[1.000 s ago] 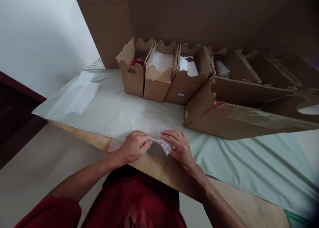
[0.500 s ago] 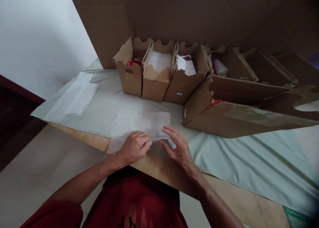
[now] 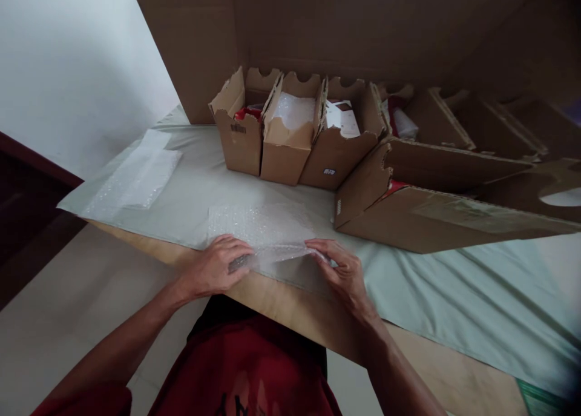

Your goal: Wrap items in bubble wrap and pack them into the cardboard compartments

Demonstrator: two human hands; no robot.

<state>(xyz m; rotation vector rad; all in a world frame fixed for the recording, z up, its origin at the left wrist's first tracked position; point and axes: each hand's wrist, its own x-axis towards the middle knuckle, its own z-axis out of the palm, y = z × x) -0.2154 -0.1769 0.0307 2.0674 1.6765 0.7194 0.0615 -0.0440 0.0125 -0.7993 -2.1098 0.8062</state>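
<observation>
A sheet of clear bubble wrap (image 3: 258, 225) lies on the pale green cloth (image 3: 436, 289) at the table's near edge. My left hand (image 3: 213, 270) grips its near left edge, fingers curled around the wrap. At the near right corner, my right hand (image 3: 342, 270) pinches the wrap between thumb and fingers. The edge between my hands is lifted a little off the cloth.
Three small open cardboard boxes (image 3: 290, 128) stand in a row behind the sheet. A larger cardboard box (image 3: 436, 198) lies on its side at the right. A second piece of bubble wrap (image 3: 136, 177) rests at the far left. The wooden table edge (image 3: 295, 307) runs under my hands.
My hands have moved apart along the wrap's near edge, left hand leftward and right hand rightward. The folded part has opened out and the sheet now lies wider.
</observation>
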